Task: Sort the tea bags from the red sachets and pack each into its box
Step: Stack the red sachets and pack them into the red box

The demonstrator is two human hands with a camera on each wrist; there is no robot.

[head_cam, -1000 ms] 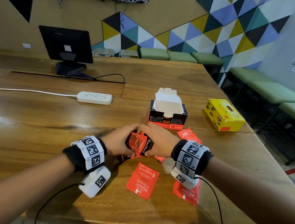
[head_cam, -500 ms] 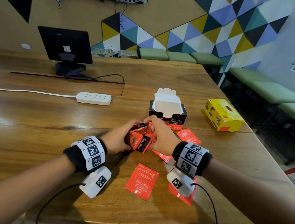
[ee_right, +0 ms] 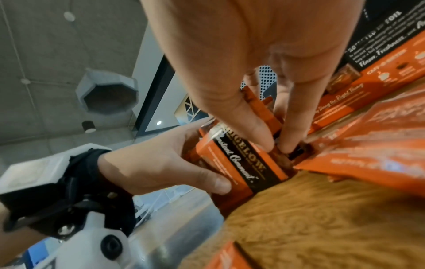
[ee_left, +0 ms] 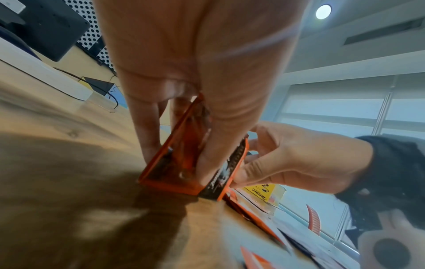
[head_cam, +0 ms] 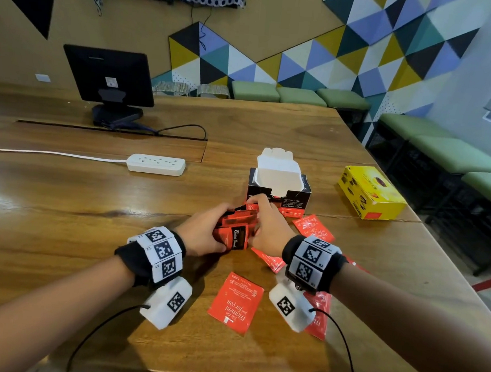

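Centre frame: left hand (head_cam: 202,235) and right hand (head_cam: 267,231) both clamp the tea bag stack (head_cam: 236,229), now shifted closer to the open box (head_cam: 279,188); loading likely next.

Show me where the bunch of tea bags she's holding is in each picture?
Head: tea bag stack sits centre, between left hand and right hand, before the open black box.
Left wrist: tea bag stack centre, standing on the table.
Right wrist: tea bag stack centre-right.
Shared landmark: the black band across the front packet.
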